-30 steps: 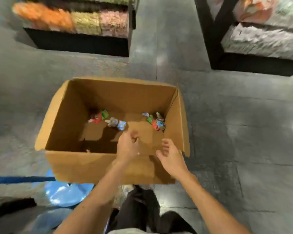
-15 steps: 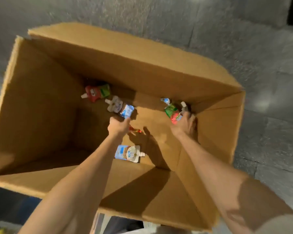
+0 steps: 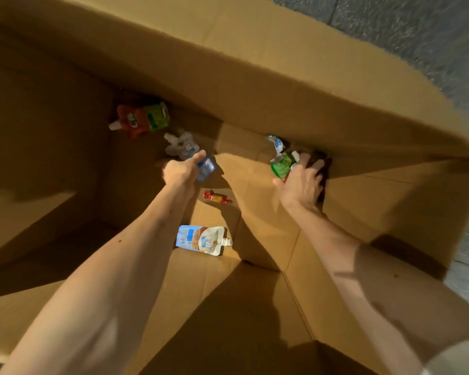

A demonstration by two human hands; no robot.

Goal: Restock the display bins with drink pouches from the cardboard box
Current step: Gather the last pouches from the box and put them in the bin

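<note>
Pouch (image 3: 208,167) in left grip (image 3: 179,173), low inside box (image 3: 255,77)

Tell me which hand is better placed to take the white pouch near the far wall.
Left. The left hand lies right beside the white pouch, at the blue pouch; the right hand is across the cardboard box, gripping the green pouch.

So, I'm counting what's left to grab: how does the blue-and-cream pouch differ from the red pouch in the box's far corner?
The blue-and-cream pouch lies alone in the light on the cardboard box floor, nearer the person. The red pouch sits in shadow by the far wall, beside a green pouch. The blue-and-cream pouch's cap points right, the red pouch's left. Both are white-capped spouted pouches lying flat.
</note>
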